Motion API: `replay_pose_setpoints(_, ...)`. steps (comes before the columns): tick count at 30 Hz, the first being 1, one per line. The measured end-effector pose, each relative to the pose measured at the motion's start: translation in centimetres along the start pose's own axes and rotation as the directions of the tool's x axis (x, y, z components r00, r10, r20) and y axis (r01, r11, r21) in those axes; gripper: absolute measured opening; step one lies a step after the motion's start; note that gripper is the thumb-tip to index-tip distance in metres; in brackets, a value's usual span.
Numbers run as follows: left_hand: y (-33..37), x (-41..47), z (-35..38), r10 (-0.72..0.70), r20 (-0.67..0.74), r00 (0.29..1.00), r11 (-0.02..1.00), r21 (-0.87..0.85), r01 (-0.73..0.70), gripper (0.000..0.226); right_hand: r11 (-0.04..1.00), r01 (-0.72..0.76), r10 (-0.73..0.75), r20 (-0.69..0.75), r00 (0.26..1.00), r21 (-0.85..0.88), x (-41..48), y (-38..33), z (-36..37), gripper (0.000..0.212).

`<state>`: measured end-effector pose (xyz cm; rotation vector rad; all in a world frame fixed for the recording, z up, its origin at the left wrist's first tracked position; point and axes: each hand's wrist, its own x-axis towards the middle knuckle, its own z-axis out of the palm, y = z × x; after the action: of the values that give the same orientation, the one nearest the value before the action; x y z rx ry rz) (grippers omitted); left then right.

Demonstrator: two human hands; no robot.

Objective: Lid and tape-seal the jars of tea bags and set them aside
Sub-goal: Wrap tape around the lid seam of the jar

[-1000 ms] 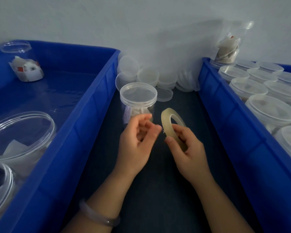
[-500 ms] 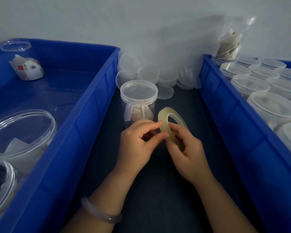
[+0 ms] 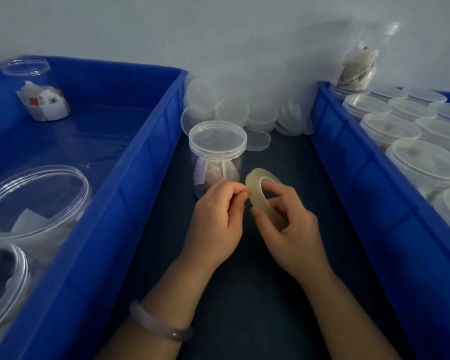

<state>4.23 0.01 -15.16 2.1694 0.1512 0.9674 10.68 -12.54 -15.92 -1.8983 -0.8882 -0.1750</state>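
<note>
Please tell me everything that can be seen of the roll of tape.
The roll of tape is a thin ring of clear, yellowish tape with a wide open centre. It is held on edge, tilted, in front of the lidded jar. The right hand grips its lower part, one finger through the centre; the left hand pinches at its left edge. No free end shows.
</note>
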Motion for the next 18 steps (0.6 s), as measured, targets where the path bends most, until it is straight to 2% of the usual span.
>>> replay_pose_setpoints(3, 0.3, 0.0, 0.0, -0.007, 0.02, 1.0, 0.999, -0.048, 0.008, 0.009, 0.994, 0.064, -0.069, -0.056, 0.996, -0.087, 0.3, -0.4, 0.3, 0.033)
replay_pose_setpoints(5, 0.4, -0.1, 0.0, -0.02, 0.013, 1.0, 0.994, -0.111, 0.022, 0.011, 0.992, 0.052, -0.061, -0.078, 0.995, -0.118, 0.7, -0.5, 0.2, 0.031)
replay_pose_setpoints(9, 0.3, -0.1, 0.0, -0.136, 0.013, 0.991, 0.971, -0.197, 0.136, 0.013, 0.999, 0.018, -0.018, -0.011, 1.0, -0.03, 1.1, -0.1, -0.5, 0.017)
replay_pose_setpoints(11, 0.3, -0.1, 0.2, -0.133, -0.03, 0.991, 0.981, -0.147, 0.127, 0.011, 0.999, -0.049, 0.049, 0.016, 0.999, 0.014, 1.5, -0.3, -0.8, 0.011)
replay_pose_setpoints(13, 0.4, 0.0, 0.3, -0.077, -0.115, 0.99, 0.996, -0.046, 0.072, 0.007, 0.997, -0.07, 0.071, 0.041, 0.997, -0.027, 2.5, -0.6, -1.1, 0.016)
replay_pose_setpoints(15, 0.4, 0.2, 0.2, -0.02, -0.192, 0.981, 0.999, 0.044, 0.029, 0.007, 0.99, -0.042, 0.052, 0.073, 0.996, -0.135, 4.0, -1.2, -1.4, 0.022)
replay_pose_setpoints(18, 0.4, 0.5, -0.3, 0.054, -0.259, 0.964, 0.993, 0.113, -0.026, 0.013, 0.974, 0.065, -0.036, 0.134, 0.99, -0.217, 6.1, -2.3, -1.7, 0.018)
